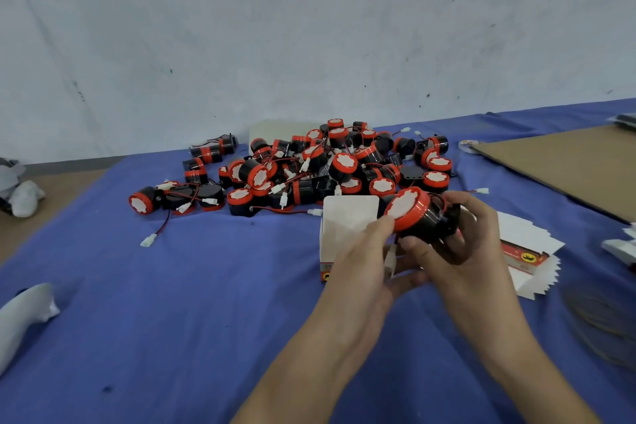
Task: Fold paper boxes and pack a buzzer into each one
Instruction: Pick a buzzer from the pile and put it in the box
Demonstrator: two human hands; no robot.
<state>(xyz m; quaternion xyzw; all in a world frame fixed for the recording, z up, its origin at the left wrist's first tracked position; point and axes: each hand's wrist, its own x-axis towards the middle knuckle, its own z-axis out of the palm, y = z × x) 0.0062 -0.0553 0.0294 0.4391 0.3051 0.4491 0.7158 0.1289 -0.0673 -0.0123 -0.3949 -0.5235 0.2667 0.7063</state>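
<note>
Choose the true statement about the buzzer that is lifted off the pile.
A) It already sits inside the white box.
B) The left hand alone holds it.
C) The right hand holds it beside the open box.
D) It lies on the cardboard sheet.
C: the right hand grips the buzzer just right of the open paper box, which the left hand holds; it is not yet inside.
</note>
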